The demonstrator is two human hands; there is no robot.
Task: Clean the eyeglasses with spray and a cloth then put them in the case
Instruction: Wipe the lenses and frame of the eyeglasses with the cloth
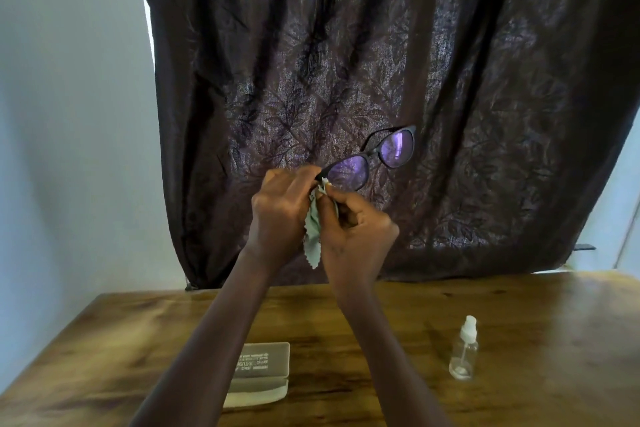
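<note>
Dark-framed eyeglasses [374,156] with purple-tinted lenses are held up in the air above the table, tilted up to the right. My left hand [280,211] grips the frame's left end at the hinge. My right hand [356,236] pinches a pale green cloth [315,236] with a zigzag edge against the lower left of the near lens; the cloth hangs down between both hands. A clear spray bottle [464,350] with a white nozzle stands upright on the table at the right. The grey case [263,371] lies open on the table, partly hidden by my left forearm.
The wooden table [536,340] spans the lower view. A dark brown patterned curtain [381,62] hangs behind it, with a pale wall [69,114] at the left.
</note>
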